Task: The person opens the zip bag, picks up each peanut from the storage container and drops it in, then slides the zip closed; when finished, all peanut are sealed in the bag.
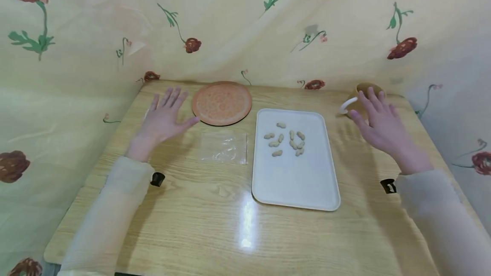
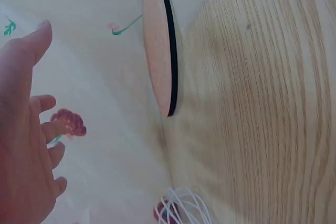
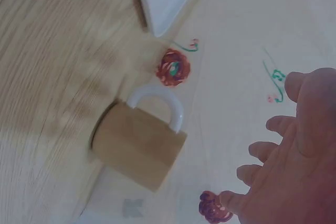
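My left hand (image 1: 163, 118) hovers over the left side of the table, fingers straight and spread, with nothing held. Just right of it lies a round orange-pink mat (image 1: 221, 102) with a patterned top and black edge. In the left wrist view, thin white loops (image 2: 184, 208), perhaps a coiled cord, lie below that mat. My right hand (image 1: 387, 133), also spread and holding nothing, overlaps a brown mug (image 3: 139, 142) in the head view. The mug stands upright at the back right, its white handle (image 1: 347, 104) pointing left. The right wrist view shows the fingers apart from the mug.
A white tray (image 1: 295, 186) lies right of centre with several unshelled peanuts (image 1: 281, 125) in its far half. Left of it is a flat clear plastic bag (image 1: 223, 148). A flower-patterned cloth (image 1: 230, 24) hangs behind the wooden table (image 1: 199, 225) and along both sides.
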Demonstrator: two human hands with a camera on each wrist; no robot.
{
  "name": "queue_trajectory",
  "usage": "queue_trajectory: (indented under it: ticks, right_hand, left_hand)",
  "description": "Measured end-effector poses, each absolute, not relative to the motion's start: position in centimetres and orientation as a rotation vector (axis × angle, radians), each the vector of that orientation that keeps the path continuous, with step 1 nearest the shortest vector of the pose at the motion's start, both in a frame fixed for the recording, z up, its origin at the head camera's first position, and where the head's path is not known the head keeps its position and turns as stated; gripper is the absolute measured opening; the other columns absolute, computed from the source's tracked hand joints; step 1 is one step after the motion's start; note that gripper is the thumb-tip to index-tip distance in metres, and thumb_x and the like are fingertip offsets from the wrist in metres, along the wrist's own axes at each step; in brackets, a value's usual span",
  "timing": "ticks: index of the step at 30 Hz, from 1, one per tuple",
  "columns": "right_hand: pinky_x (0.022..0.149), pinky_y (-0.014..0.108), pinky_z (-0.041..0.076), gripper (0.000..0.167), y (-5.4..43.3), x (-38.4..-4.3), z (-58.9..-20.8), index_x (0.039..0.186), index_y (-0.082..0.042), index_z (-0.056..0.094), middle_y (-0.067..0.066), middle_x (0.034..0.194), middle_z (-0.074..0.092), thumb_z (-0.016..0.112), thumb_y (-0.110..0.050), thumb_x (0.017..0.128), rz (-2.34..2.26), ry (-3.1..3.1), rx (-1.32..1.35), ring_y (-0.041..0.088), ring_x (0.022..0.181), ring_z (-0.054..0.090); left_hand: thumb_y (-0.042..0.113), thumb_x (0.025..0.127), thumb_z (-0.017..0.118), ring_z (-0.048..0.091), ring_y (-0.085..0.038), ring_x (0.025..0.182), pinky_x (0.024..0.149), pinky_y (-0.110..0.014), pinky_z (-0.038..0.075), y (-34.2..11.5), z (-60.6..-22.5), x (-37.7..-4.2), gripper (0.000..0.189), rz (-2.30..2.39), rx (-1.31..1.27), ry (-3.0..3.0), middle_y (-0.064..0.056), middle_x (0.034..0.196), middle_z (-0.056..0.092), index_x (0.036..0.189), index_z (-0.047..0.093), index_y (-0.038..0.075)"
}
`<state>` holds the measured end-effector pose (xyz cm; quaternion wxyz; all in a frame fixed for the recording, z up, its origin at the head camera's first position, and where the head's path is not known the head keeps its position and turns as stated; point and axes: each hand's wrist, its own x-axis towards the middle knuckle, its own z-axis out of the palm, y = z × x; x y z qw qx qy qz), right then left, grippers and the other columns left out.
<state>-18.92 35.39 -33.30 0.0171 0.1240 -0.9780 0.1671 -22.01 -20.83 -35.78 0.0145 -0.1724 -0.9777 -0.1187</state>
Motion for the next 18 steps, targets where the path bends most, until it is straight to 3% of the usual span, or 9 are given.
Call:
queue_trajectory:
  ticks: [10, 14, 18]
  right_hand:
    - [0.114, 0.065, 0.007, 0.069, 33.7, -18.9, -34.5, 0.156, 0.005, 0.017, 0.029, 0.161, 0.012, 0.048, -0.031, 0.106, 0.825, -2.925, 0.459, 0.05, 0.146, 0.008]
    - [0.106, 0.068, 0.026, 0.069, 32.4, -19.2, -35.1, 0.155, 0.003, 0.023, 0.031, 0.156, 0.026, 0.054, -0.031, 0.104, 0.944, -2.911, 0.452, 0.054, 0.138, 0.029]
    - [0.1, 0.07, 0.032, 0.067, 31.3, -19.4, -35.3, 0.154, 0.001, 0.03, 0.029, 0.153, 0.033, 0.055, -0.035, 0.103, 0.981, -2.949, 0.42, 0.053, 0.134, 0.035]
  left_hand:
    - [0.072, 0.084, 0.062, 0.019, -0.039, 0.148, 0.115, -0.061, 0.013, -16.7, -36.8, -21.8, 0.103, -0.417, -0.749, -3.01, -0.011, 0.163, 0.022, 0.159, 0.022, 0.014]
    - [0.068, 0.081, 0.069, 0.023, -0.039, 0.146, 0.114, -0.061, 0.017, -15.1, -37.5, -21.3, 0.103, -0.471, -0.803, -3.072, -0.011, 0.161, 0.028, 0.158, 0.025, 0.016]
    - [0.07, 0.08, 0.068, 0.032, -0.038, 0.142, 0.112, -0.062, 0.023, -13.5, -38.4, -20.9, 0.099, -0.453, -0.834, -3.113, -0.013, 0.156, 0.037, 0.155, 0.033, 0.016]
